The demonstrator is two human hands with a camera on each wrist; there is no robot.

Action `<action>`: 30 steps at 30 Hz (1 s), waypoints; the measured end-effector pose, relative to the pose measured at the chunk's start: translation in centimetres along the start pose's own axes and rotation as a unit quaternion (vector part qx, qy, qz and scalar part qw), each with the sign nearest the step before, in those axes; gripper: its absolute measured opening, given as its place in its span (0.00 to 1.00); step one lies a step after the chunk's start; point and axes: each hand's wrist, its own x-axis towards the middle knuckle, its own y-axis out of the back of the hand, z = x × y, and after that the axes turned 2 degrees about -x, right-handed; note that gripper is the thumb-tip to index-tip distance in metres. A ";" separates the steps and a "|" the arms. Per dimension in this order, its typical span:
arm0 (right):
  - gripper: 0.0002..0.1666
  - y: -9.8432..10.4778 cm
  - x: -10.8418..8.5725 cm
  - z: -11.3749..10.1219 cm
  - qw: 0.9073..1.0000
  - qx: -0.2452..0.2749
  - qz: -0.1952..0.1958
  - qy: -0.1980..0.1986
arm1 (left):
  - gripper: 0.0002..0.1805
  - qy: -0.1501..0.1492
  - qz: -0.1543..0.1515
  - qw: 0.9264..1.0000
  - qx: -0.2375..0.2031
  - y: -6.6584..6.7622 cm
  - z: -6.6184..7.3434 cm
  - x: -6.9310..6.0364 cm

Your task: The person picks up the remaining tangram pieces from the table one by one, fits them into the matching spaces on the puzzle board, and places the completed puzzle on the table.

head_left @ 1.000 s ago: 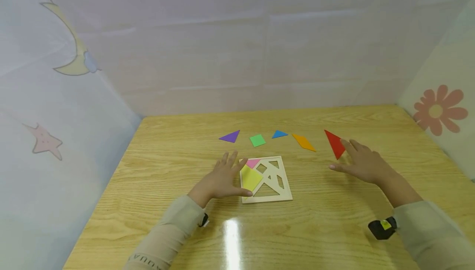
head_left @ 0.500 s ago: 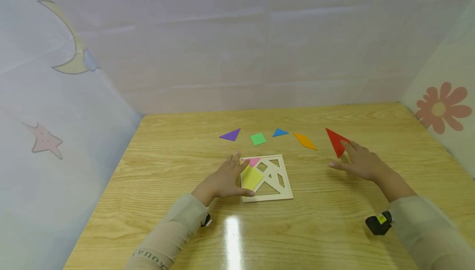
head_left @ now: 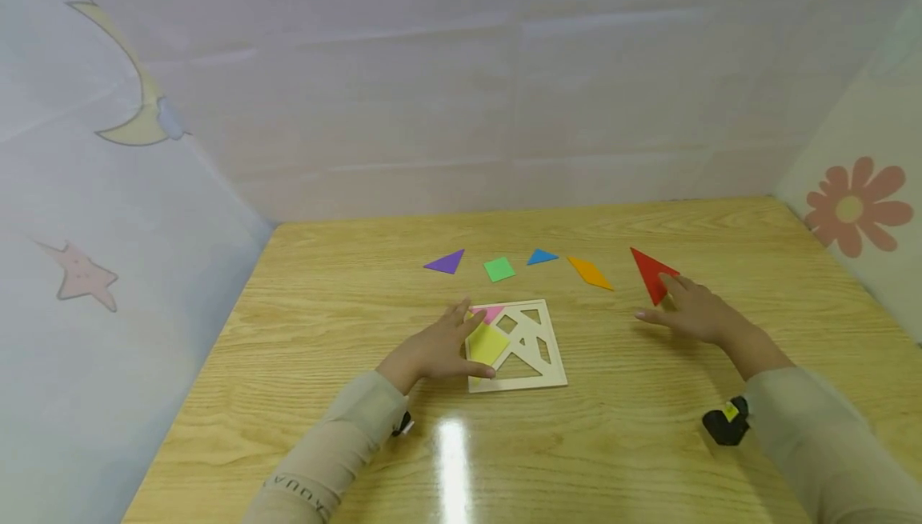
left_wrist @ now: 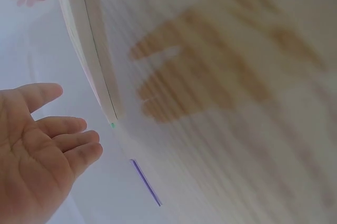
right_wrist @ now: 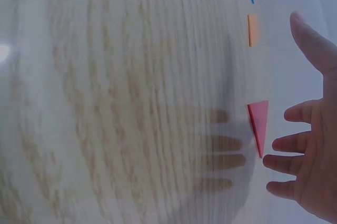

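Observation:
My left hand [head_left: 435, 348] is held over the left edge of a square wooden tangram board [head_left: 555, 376], fingers extended and thumb apart, with nothing in its grasp. A yellow piece [head_left: 487, 344] and a pink piece [head_left: 494, 314] lie in the board; fingers partly cover both. To the right, my right hand [head_left: 697, 314] hovers with spread fingers at a red triangle [head_left: 650, 272], its fingertips overlapping the triangle's lower right side. In the right wrist view the fingers stand close to that red triangle [right_wrist: 259, 126], and whether they touch it I cannot tell.
Behind the board, a purple triangle [head_left: 446, 262], a green square [head_left: 499, 269], a blue triangle [head_left: 542, 257] and an orange parallelogram [head_left: 591, 273] lie in a row on the wooden table [head_left: 324, 300]. Printed cloth walls [head_left: 461, 108] bound the table's back and sides.
My left hand has shifted slightly right over the board. The right hand has drawn slightly toward me, so more of the red triangle shows. The pieces stay in place.

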 end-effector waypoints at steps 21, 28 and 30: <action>0.48 -0.9 2.6 1.4 0.999 -0.018 0.043 -0.020 | 0.42 -0.020 -0.008 0.998 0.056 -0.3 -0.8 1.0; 0.45 -1.1 3.1 1.5 0.994 -0.029 0.089 -0.063 | 0.42 -0.022 -0.019 0.999 0.044 -0.2 -0.8 1.0; 0.44 -1.2 3.3 1.5 0.992 -0.027 0.103 -0.072 | 0.42 -0.018 -0.024 0.999 0.036 -0.1 -0.8 1.1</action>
